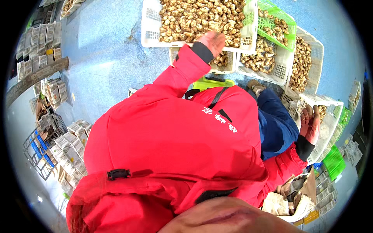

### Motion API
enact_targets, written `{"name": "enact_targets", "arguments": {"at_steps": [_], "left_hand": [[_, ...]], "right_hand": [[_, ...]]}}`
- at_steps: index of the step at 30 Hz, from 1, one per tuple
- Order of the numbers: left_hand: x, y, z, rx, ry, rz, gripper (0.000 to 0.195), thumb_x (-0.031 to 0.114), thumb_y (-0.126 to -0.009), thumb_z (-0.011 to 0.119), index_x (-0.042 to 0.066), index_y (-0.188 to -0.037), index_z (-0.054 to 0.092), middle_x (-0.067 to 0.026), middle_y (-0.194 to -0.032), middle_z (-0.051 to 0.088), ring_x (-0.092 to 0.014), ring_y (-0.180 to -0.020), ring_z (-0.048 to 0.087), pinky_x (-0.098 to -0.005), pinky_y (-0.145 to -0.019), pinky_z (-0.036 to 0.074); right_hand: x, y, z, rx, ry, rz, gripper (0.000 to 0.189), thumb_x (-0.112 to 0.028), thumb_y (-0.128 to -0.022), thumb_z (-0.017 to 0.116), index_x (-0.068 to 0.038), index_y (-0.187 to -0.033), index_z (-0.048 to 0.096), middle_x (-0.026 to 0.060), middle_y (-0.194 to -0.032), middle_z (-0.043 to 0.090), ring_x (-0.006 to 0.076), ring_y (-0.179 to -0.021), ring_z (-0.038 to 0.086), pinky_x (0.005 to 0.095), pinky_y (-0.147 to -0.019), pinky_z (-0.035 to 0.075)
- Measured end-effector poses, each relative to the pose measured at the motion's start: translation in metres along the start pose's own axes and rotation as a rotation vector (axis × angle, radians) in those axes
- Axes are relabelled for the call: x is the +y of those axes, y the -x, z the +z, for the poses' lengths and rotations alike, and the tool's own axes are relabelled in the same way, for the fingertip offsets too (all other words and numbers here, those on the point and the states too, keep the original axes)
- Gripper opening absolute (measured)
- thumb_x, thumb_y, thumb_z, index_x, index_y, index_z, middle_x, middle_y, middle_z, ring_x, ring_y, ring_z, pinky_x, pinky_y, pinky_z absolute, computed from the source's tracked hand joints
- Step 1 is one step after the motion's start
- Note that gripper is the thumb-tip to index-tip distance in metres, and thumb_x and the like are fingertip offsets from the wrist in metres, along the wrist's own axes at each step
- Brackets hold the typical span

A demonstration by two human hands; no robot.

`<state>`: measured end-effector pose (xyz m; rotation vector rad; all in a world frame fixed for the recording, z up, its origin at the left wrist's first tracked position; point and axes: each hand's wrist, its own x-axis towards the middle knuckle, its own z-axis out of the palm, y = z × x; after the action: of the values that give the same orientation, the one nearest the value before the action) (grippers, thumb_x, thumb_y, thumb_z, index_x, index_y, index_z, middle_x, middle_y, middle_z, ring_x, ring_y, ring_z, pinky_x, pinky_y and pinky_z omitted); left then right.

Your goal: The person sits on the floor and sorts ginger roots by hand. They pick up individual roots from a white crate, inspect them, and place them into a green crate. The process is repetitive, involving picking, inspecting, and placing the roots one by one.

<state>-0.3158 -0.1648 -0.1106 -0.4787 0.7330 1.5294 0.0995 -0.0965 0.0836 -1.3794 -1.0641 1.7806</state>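
My left hand (213, 43), blurred, hangs over the near rim of a large white plastic crate (151, 21). The crate is heaped with mottled brown-and-cream produce (201, 20), mushrooms or tubers. Whether anything is in those fingers I cannot tell. Far to the right, my right hand (310, 123) shows its palm with the fingers apart and nothing visible in it. It is beside a tilted-looking white crate (332, 128), seemingly against its near side. Some produce (322, 113) shows inside that crate near my fingertips.
A green basket (275, 13) of produce rests over a white crate (284, 65); another filled crate (316, 61) stands beside it. A lime-green plastic item (212, 83) lies before me. Stacked crates (70, 148) and a metal trolley (40, 145) are at left; a paper-lined container (303, 201) is lower right.
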Motion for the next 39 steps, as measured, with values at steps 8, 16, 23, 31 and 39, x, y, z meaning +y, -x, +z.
{"name": "enact_targets", "arguments": {"at_steps": [8, 16, 23, 31, 39], "left_hand": [[-0.078, 0.025, 0.0, -0.241, -0.265, -0.429, 0.028, 0.022, -0.088, 0.051, 0.007, -0.111, 0.051, -0.0079, -0.105, 0.059, -0.02, -0.092, 0.058, -0.0359, -0.08, 0.047], [-0.094, -0.035, 0.003, -0.745, -0.275, -0.476, 0.035, 0.032, -0.089, 0.044, 0.007, -0.114, 0.047, -0.0099, -0.105, 0.055, -0.023, -0.092, 0.054, -0.0343, -0.08, 0.044], [-0.181, 0.001, 0.152, -0.78, -0.521, -0.884, 0.039, 0.025, -0.092, 0.039, 0.001, -0.123, 0.041, -0.0155, -0.119, 0.049, -0.025, -0.108, 0.05, -0.035, -0.089, 0.043], [-0.401, 0.0, 0.277, -0.542, -0.995, -0.779, 0.041, 0.026, -0.09, 0.046, 0.006, -0.125, 0.039, -0.0177, -0.127, 0.038, -0.034, -0.112, 0.042, -0.0483, -0.093, 0.038], [-0.459, -0.096, 0.26, -0.547, -1.359, -0.567, 0.038, 0.037, -0.08, 0.057, 0.021, -0.114, 0.05, -0.0063, -0.125, 0.038, -0.026, -0.118, 0.031, -0.0589, -0.086, 0.037]], "right_hand": [[0.0, 0.014, -0.002, 0.132, 0.069, 0.023, 0.057, -0.041, -0.088, 0.046, -0.005, -0.131, 0.033, 0.0138, -0.121, 0.049, 0.0212, -0.105, 0.05, 0.0338, -0.092, 0.036], [0.033, 0.064, -0.151, 0.473, -0.16, 0.033, 0.049, -0.033, -0.089, 0.046, -0.007, -0.129, 0.035, 0.0172, -0.125, 0.045, 0.0267, -0.11, 0.049, 0.0361, -0.091, 0.041], [0.083, 0.147, -0.277, 0.482, -0.503, -0.085, 0.033, -0.018, -0.089, 0.045, -0.005, -0.12, 0.045, 0.0173, -0.112, 0.055, 0.0306, -0.094, 0.056, 0.041, -0.081, 0.046], [0.092, -0.006, -0.333, 0.689, 0.633, -0.121, 0.039, -0.03, -0.084, 0.052, -0.011, -0.117, 0.053, 0.0011, -0.099, 0.059, 0.0072, -0.08, 0.053, 0.0205, -0.06, 0.042], [0.073, -0.15, -0.308, 0.79, 1.235, -0.204, 0.044, -0.046, -0.083, 0.039, -0.025, -0.121, 0.048, 0.0077, -0.122, 0.049, 0.0243, -0.112, 0.046, 0.04, -0.092, 0.038]]}}
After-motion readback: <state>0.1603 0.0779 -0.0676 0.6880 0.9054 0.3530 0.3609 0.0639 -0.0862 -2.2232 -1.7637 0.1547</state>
